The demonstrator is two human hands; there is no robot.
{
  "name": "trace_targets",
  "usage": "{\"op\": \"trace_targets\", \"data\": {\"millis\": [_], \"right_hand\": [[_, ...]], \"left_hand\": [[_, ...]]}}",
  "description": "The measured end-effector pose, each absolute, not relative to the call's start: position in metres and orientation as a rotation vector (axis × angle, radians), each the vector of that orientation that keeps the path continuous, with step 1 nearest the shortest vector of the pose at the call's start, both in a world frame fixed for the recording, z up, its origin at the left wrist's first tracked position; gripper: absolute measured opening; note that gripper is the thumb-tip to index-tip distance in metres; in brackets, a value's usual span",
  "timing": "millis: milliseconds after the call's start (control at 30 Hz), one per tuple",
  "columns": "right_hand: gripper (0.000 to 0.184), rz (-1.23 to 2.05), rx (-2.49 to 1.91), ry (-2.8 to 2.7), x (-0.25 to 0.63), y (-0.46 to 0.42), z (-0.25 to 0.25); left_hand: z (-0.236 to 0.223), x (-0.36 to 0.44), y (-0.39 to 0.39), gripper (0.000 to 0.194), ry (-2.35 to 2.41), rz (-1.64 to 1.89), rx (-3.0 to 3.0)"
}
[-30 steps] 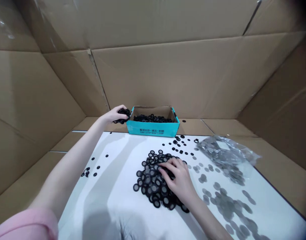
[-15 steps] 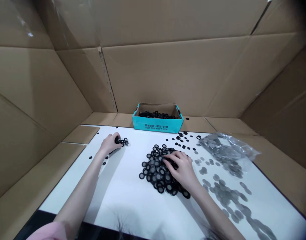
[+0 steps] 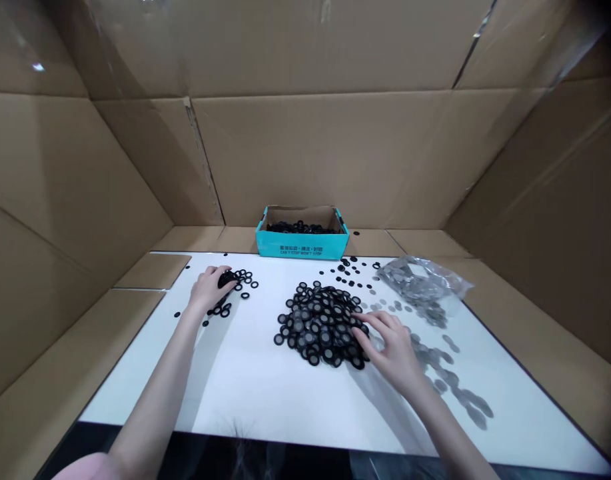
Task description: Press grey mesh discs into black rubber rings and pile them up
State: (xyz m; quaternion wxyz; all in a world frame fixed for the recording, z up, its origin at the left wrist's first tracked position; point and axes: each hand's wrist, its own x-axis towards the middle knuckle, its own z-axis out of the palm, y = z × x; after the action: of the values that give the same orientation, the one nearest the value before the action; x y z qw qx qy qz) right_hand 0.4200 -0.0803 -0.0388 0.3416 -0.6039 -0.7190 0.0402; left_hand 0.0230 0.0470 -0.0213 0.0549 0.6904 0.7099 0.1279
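My left hand [image 3: 208, 291] is at the left of the white table, its thumb and fingers apart around a small heap of black rings [image 3: 229, 279]. Several of these rings lie loose just beyond its fingertips. In the middle is a bigger pile of black rings with grey centres [image 3: 315, 327]. My right hand [image 3: 392, 345] touches this pile's right edge, thumb and fingers spread. Some discs under its fingertips are hidden, but I see none held.
A turquoise box [image 3: 302, 247] filled with black rings stands at the back. Small black discs [image 3: 352, 283] lie scattered near it. To the right are a clear plastic bag of grey discs [image 3: 418, 277] and loose grey discs [image 3: 442, 367]. Cardboard walls [image 3: 305, 160] surround the table.
The black rings bunched at my left hand are now spread on the table. My right hand has drawn back from the top of the pile to its right edge. The view has shifted slightly.
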Motion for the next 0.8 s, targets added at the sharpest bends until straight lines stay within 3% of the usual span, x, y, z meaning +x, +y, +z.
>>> {"op": "trace_targets", "data": {"millis": [500, 800], "right_hand": [[0.044, -0.118, -2.134, -1.451, 0.515, -0.113, -0.074], [0.039, -0.034, -2.215, -1.346, 0.513, -0.107, -0.080]], "left_hand": [[-0.020, 0.002, 0.065, 0.020, 2.141, 0.725, 2.038], [-0.017, 0.006, 0.068, 0.025, 1.963, 0.951, 1.939]]}}
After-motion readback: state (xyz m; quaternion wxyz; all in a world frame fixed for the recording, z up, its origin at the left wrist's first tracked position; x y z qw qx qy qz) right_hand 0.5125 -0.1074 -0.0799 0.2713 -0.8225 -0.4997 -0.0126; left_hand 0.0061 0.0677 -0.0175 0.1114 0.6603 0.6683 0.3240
